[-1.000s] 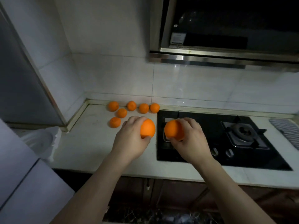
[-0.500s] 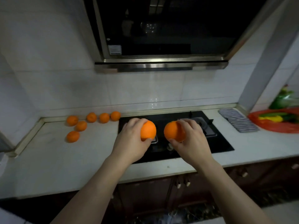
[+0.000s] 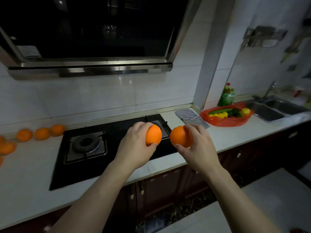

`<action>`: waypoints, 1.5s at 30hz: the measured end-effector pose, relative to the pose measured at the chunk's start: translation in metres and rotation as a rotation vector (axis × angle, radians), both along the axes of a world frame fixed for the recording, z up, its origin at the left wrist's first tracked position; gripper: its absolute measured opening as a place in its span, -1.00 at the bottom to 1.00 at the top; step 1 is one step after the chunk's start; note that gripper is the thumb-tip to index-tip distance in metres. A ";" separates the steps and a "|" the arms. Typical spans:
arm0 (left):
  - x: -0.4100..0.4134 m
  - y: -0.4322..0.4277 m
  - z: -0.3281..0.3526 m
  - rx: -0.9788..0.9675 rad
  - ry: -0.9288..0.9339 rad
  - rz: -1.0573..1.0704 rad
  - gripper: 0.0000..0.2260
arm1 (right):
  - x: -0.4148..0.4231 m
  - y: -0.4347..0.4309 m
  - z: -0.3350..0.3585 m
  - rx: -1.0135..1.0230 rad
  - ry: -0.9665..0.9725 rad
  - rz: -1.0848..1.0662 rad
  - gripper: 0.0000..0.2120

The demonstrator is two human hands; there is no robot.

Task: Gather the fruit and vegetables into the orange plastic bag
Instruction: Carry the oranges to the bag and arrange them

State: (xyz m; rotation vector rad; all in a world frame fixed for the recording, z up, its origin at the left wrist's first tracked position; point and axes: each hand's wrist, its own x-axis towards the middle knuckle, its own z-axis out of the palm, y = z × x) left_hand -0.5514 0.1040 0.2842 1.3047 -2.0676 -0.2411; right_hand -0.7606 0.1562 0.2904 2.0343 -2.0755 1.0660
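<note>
The orange plastic bag (image 3: 227, 121), already holding green and yellow produce, has swung into view on the counter (image 3: 235, 137), beyond the right hand's (image 3: 200, 148) fingers (image 3: 193, 127). Each hand carries one orange: the left hand's (image 3: 134, 148) fingers curl around theirs (image 3: 154, 136), the right's wrap theirs (image 3: 180, 137). More oranges (image 3: 42, 133) have slid far left of the left fingers, so the carry is likely midway.

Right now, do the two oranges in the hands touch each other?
Apart. The head view shows a dark strip of stove between the left orange and the right orange.
</note>
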 end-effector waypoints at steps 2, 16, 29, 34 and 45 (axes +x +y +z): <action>-0.026 -0.004 0.001 0.002 0.002 -0.042 -0.44 | -0.023 0.004 -0.001 0.001 -0.001 -0.041 -0.37; -0.196 -0.083 -0.013 0.014 -0.003 -0.324 -0.48 | -0.166 -0.019 -0.003 0.053 0.033 -0.350 -0.35; -0.343 -0.179 -0.021 0.000 -0.050 -0.521 -0.42 | -0.281 -0.077 -0.011 0.092 0.003 -0.570 -0.34; -0.405 -0.193 -0.024 -0.012 -0.084 -0.560 -0.41 | -0.340 -0.082 -0.017 0.080 -0.025 -0.620 -0.34; -0.576 -0.198 -0.027 0.035 -0.112 -0.492 -0.41 | -0.520 -0.101 -0.035 0.077 -0.066 -0.544 -0.32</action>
